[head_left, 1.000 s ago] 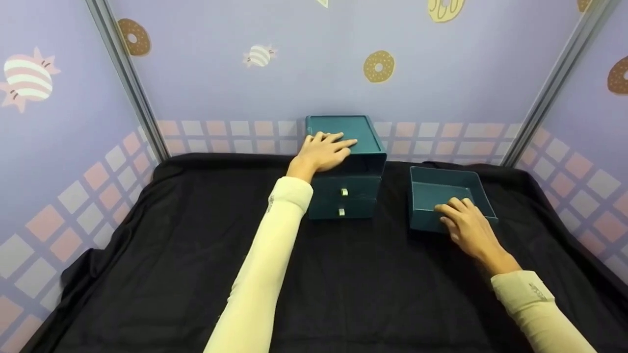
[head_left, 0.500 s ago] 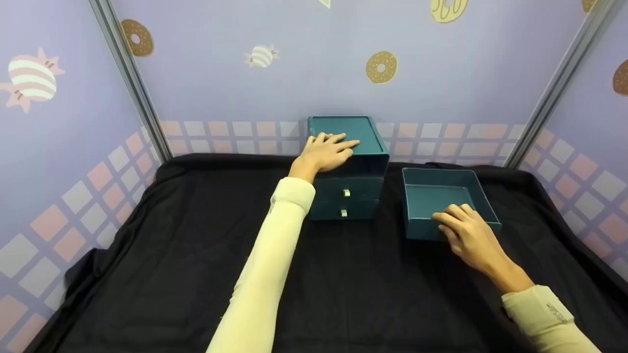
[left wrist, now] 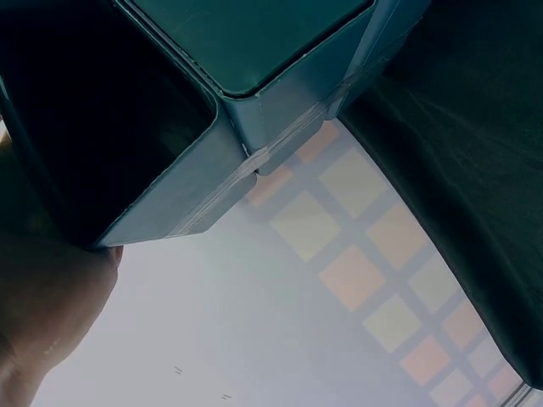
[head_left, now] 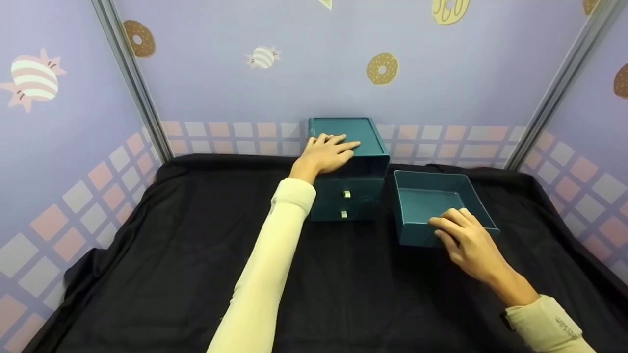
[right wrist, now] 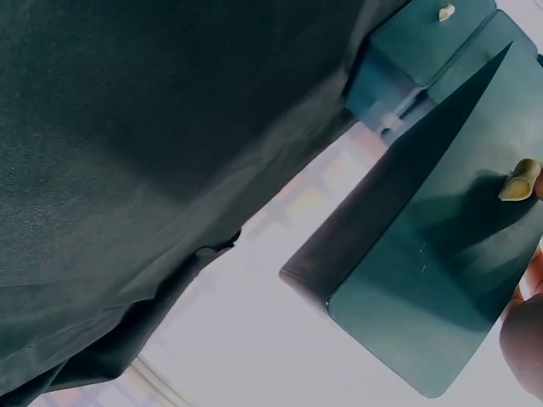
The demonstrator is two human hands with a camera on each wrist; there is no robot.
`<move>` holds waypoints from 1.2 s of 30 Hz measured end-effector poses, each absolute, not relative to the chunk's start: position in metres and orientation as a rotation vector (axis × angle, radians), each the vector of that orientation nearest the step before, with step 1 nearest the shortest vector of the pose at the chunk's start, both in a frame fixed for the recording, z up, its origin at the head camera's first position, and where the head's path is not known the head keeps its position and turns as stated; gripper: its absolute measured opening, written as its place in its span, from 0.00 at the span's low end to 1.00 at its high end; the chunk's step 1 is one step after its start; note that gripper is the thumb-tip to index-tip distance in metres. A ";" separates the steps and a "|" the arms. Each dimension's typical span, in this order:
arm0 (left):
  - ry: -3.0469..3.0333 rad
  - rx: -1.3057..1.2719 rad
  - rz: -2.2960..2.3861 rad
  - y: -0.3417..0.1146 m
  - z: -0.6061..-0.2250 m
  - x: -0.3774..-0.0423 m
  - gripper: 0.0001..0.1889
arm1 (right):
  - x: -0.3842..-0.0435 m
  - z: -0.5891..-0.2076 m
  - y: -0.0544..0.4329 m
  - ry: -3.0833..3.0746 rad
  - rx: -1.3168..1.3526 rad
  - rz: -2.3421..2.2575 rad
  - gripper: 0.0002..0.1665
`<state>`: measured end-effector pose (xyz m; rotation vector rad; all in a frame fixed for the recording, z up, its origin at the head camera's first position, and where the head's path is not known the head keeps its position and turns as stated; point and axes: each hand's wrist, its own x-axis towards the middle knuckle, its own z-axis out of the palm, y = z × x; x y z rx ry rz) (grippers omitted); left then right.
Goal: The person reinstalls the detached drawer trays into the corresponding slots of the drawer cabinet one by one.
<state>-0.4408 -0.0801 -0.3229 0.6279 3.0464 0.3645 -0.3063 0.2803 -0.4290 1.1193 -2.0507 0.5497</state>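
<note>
A dark teal mini drawer cabinet [head_left: 360, 137] stands against the back wall. Its top slot is an open dark hollow, and two drawers with small pale knobs [head_left: 347, 194] fill the lower slots. My left hand [head_left: 326, 154] rests flat on the cabinet's top with fingers spread. To the cabinet's right, my right hand [head_left: 468, 242] grips the front wall of a loose teal drawer [head_left: 417, 234], fingers over the rim and thumb outside. Nothing shows inside the drawer. In the right wrist view the drawer's front [right wrist: 416, 280] appears with its knob [right wrist: 520, 180] beside my fingers.
A black cloth [head_left: 196, 255] covers the table, bunched along its edges. Purple patterned walls [head_left: 206, 78] close in the back and both sides, joined by grey metal posts [head_left: 135, 81].
The drawer in my right hand has moved left towards the cabinet and a little nearer to me. My left hand stays on the cabinet's top.
</note>
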 end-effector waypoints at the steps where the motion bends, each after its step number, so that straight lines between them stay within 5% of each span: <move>1: 3.045 0.628 0.361 -0.080 -0.323 -0.441 0.28 | -0.305 -0.428 0.279 -2.042 1.131 0.566 0.20; 13: 3.063 0.629 0.386 -0.082 -0.325 -0.441 0.28 | -0.290 -0.412 0.274 -1.993 1.176 0.680 0.11; 18: 3.070 0.635 0.379 -0.082 -0.324 -0.440 0.28 | -0.285 -0.406 0.270 -1.962 1.178 0.687 0.22; 36: 3.077 0.633 0.412 -0.083 -0.324 -0.441 0.29 | -0.279 -0.391 0.257 -1.912 1.187 0.697 0.22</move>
